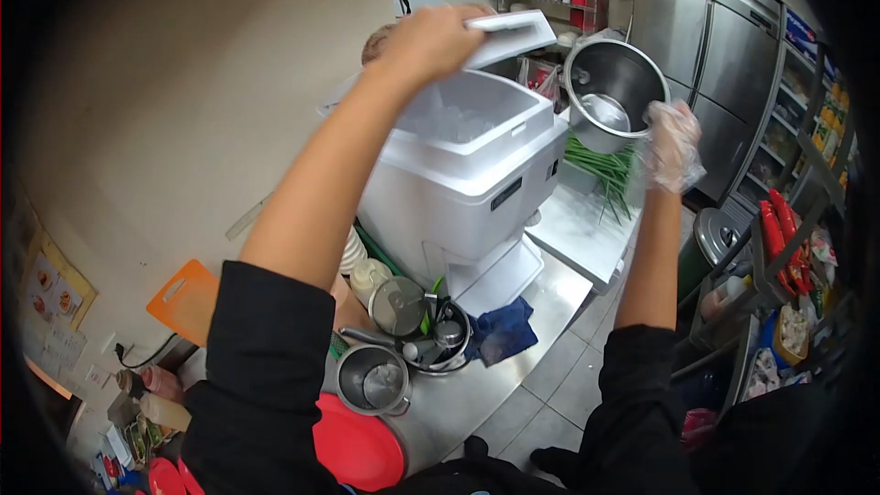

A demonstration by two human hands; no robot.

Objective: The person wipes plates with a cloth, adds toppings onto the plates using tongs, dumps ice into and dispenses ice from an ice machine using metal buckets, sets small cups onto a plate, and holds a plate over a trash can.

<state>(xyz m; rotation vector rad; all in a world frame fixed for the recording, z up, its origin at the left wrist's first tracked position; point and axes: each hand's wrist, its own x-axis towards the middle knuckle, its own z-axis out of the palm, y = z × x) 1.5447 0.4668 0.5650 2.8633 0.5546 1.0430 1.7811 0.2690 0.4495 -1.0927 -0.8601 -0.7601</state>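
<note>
My left hand (431, 44) is closed on the edge of a white lid (518, 37), held up and tilted over a white countertop machine (449, 185). The machine's top is uncovered, and clear lumps that look like ice (458, 125) show inside. To the right, my right hand (676, 139), in a loose clear plastic glove, grips the rim of a metal pot (605, 136). The pot is tilted with its mouth towards me. Something shiny shows at its bottom; I cannot tell whether it is contents or reflection.
Below the machine, a steel counter (458, 401) carries a saucepan (401, 408), a blue cloth (502, 330) and a red round tray (359, 458). Long green stalks (600, 163) lie behind the pot. A steel fridge (674, 27) stands at the back, and a loaded rack (765, 284) is at the right.
</note>
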